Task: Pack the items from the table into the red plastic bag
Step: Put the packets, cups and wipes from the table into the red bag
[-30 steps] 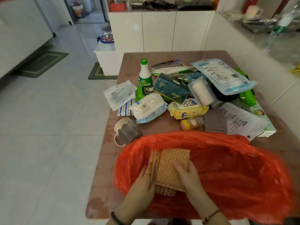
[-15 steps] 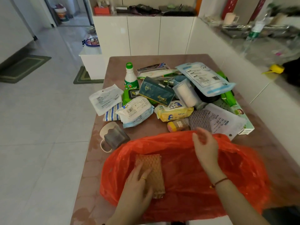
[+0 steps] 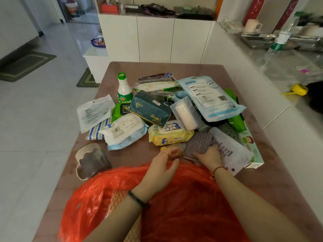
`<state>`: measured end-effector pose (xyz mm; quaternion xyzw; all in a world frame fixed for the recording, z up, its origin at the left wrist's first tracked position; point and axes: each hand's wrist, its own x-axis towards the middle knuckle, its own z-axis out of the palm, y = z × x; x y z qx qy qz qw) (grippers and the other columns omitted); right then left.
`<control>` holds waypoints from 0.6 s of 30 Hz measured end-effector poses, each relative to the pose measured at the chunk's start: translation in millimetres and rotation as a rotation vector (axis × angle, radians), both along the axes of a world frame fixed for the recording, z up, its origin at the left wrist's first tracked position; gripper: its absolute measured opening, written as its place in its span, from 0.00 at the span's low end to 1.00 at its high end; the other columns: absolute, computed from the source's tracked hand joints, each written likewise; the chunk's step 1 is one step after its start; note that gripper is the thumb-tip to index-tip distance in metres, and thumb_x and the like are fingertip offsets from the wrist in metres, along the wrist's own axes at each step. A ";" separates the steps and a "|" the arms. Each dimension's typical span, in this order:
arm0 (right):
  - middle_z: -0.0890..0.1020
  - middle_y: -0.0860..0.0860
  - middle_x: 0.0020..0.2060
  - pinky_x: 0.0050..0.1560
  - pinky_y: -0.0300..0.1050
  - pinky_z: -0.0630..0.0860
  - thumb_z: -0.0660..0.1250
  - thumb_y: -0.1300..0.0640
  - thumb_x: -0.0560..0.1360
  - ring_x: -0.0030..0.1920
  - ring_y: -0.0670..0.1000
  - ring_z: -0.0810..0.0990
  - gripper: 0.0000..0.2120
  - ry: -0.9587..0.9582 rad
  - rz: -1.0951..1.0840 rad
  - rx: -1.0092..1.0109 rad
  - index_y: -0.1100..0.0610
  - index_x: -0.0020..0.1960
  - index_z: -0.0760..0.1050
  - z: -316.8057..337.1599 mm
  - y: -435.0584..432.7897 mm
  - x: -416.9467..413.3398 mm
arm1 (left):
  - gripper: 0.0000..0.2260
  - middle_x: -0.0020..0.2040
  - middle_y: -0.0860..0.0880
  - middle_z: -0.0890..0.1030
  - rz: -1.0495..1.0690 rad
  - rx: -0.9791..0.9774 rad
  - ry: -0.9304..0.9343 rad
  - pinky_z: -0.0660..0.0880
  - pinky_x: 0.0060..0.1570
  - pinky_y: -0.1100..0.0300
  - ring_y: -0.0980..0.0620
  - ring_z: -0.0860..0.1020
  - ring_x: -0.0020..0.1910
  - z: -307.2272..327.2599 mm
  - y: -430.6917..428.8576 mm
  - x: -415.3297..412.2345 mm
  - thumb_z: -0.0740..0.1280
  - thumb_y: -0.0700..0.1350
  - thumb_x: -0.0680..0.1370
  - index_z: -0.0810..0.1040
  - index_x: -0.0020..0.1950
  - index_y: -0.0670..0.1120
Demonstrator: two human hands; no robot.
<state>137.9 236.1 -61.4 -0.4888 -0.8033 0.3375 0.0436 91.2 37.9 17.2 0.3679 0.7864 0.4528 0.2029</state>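
The red plastic bag (image 3: 183,206) lies open at the near table edge, with a tan honeycomb pad (image 3: 118,198) inside it. Both my arms reach over the bag to the pile beyond. My left hand (image 3: 164,163) curls around a small yellow jar (image 3: 174,150) that lies on the table. My right hand (image 3: 209,157) grips the near edge of a grey textured cloth (image 3: 199,142). Behind them sit a yellow baby-wipes pack (image 3: 170,135), a dark teal tissue box (image 3: 150,110) and a green-capped bottle (image 3: 124,91).
A white-blue wipes pack (image 3: 124,131), a white pouch (image 3: 94,112), a blue-white pouch (image 3: 209,96) and a white printed bag (image 3: 229,151) crowd the brown table (image 3: 139,158). A clear packet with a beige ring (image 3: 92,161) lies at front left. A counter runs along the right.
Both hands have left the bag and moved forward to the pile. The left hand let go of the tan pad and closed on the jar; the right hand took the grey cloth.
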 end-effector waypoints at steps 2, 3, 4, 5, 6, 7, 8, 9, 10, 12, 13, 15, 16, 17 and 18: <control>0.78 0.64 0.55 0.53 0.46 0.71 0.71 0.58 0.70 0.57 0.62 0.76 0.20 0.122 0.004 -0.094 0.69 0.57 0.74 18.2 2.5 1.3 | 0.15 0.51 0.58 0.75 0.029 0.030 -0.034 0.64 0.49 0.83 0.71 0.73 0.49 -3.6 2.3 0.4 0.62 0.41 0.77 0.71 0.62 0.53; 0.80 0.63 0.52 0.49 0.44 0.70 0.68 0.58 0.72 0.55 0.61 0.77 0.16 0.192 -0.011 -0.092 0.68 0.55 0.75 29.7 1.4 6.2 | 0.15 0.51 0.59 0.76 0.035 0.046 -0.046 0.66 0.50 0.81 0.72 0.74 0.50 -4.0 -0.2 1.3 0.62 0.41 0.76 0.71 0.60 0.55; 0.80 0.61 0.50 0.47 0.43 0.69 0.66 0.57 0.74 0.53 0.60 0.78 0.14 0.276 -0.033 -0.069 0.67 0.54 0.74 42.3 -1.0 13.8 | 0.14 0.51 0.60 0.77 0.048 0.065 -0.020 0.67 0.52 0.79 0.70 0.74 0.52 -3.1 -4.2 1.9 0.62 0.42 0.76 0.71 0.59 0.56; 0.78 0.58 0.48 0.47 0.43 0.69 0.64 0.56 0.75 0.52 0.57 0.77 0.14 0.368 -0.073 -0.037 0.65 0.55 0.73 55.5 -6.1 24.4 | 0.13 0.52 0.60 0.77 0.069 0.071 0.051 0.67 0.54 0.77 0.67 0.74 0.54 -2.4 -10.7 1.0 0.62 0.44 0.75 0.72 0.58 0.56; 0.76 0.54 0.48 0.48 0.43 0.69 0.63 0.56 0.76 0.51 0.53 0.75 0.14 0.459 -0.129 -0.040 0.63 0.57 0.72 68.9 -14.8 37.8 | 0.13 0.53 0.59 0.78 0.095 0.061 0.163 0.67 0.56 0.75 0.64 0.74 0.54 -1.7 -18.7 -1.5 0.62 0.46 0.74 0.73 0.58 0.55; 0.75 0.51 0.49 0.48 0.41 0.70 0.63 0.57 0.76 0.51 0.50 0.74 0.14 0.549 -0.169 -0.068 0.60 0.60 0.71 81.2 -25.5 52.6 | 0.14 0.53 0.57 0.79 0.125 0.037 0.281 0.66 0.57 0.73 0.62 0.74 0.54 -2.1 -28.8 -5.9 0.62 0.48 0.73 0.74 0.58 0.54; 0.76 0.50 0.49 0.47 0.40 0.73 0.63 0.59 0.76 0.51 0.48 0.75 0.15 0.617 -0.179 -0.128 0.58 0.61 0.70 90.1 -40.3 67.4 | 0.15 0.53 0.55 0.79 0.159 -0.005 0.368 0.66 0.58 0.70 0.60 0.75 0.54 -2.5 -40.2 -11.6 0.62 0.51 0.72 0.74 0.58 0.54; 0.77 0.48 0.48 0.45 0.34 0.75 0.65 0.62 0.74 0.49 0.44 0.77 0.16 0.661 -0.157 -0.228 0.57 0.62 0.70 94.8 -57.2 81.0 | 0.16 0.53 0.54 0.80 0.192 -0.066 0.420 0.66 0.58 0.67 0.58 0.75 0.54 -2.6 -53.4 -17.3 0.62 0.54 0.72 0.75 0.58 0.53; 0.79 0.44 0.47 0.43 0.29 0.76 0.67 0.65 0.72 0.47 0.39 0.79 0.19 0.657 -0.104 -0.355 0.55 0.61 0.69 93.0 -77.2 92.8 | 0.19 0.53 0.54 0.80 0.224 -0.138 0.445 0.67 0.59 0.63 0.56 0.75 0.54 -2.7 -67.8 -22.5 0.61 0.58 0.71 0.75 0.59 0.53; 0.83 0.40 0.40 0.39 0.23 0.74 0.75 0.65 0.64 0.40 0.32 0.80 0.27 0.521 0.042 -0.582 0.56 0.59 0.70 74.6 -120.1 106.6 | 0.25 0.54 0.53 0.80 0.271 -0.282 0.472 0.69 0.58 0.58 0.53 0.76 0.55 -3.8 -98.5 -29.6 0.59 0.66 0.69 0.74 0.60 0.54; 0.84 0.39 0.36 0.38 0.23 0.73 0.80 0.58 0.58 0.38 0.30 0.80 0.32 0.411 0.121 -0.647 0.54 0.58 0.71 62.4 -141.9 110.5 | 0.28 0.54 0.53 0.80 0.282 -0.342 0.489 0.71 0.57 0.56 0.52 0.77 0.55 -5.7 -113.4 -32.0 0.56 0.69 0.68 0.74 0.60 0.54; 0.82 0.36 0.41 0.40 0.23 0.72 0.80 0.47 0.53 0.39 0.28 0.79 0.36 0.268 0.246 -0.749 0.48 0.57 0.69 47.0 -182.9 109.8 | 0.31 0.56 0.54 0.80 0.281 -0.435 0.501 0.73 0.55 0.52 0.51 0.77 0.55 -7.1 -137.1 -34.6 0.52 0.73 0.67 0.73 0.60 0.56; 0.81 0.38 0.45 0.43 0.23 0.72 0.79 0.49 0.57 0.41 0.28 0.79 0.32 0.230 0.282 -0.801 0.46 0.56 0.68 41.0 -199.8 105.7 | 0.32 0.57 0.53 0.79 0.273 -0.470 0.487 0.74 0.55 0.51 0.50 0.77 0.56 -7.3 -145.2 -35.4 0.53 0.73 0.66 0.72 0.62 0.57; 0.82 0.41 0.48 0.46 0.26 0.73 0.77 0.52 0.60 0.44 0.31 0.80 0.28 0.204 0.318 -0.852 0.46 0.56 0.68 35.2 -214.3 100.2 | 0.33 0.58 0.53 0.79 0.268 -0.492 0.466 0.75 0.53 0.50 0.49 0.78 0.55 -7.1 -151.6 -35.6 0.55 0.72 0.64 0.72 0.63 0.57; 0.82 0.44 0.50 0.49 0.29 0.75 0.76 0.52 0.61 0.47 0.36 0.81 0.28 0.185 0.357 -0.872 0.47 0.57 0.68 28.8 -225.9 94.1 | 0.31 0.59 0.52 0.79 0.270 -0.513 0.443 0.76 0.51 0.51 0.48 0.79 0.54 -7.5 -156.4 -35.5 0.57 0.69 0.64 0.71 0.63 0.57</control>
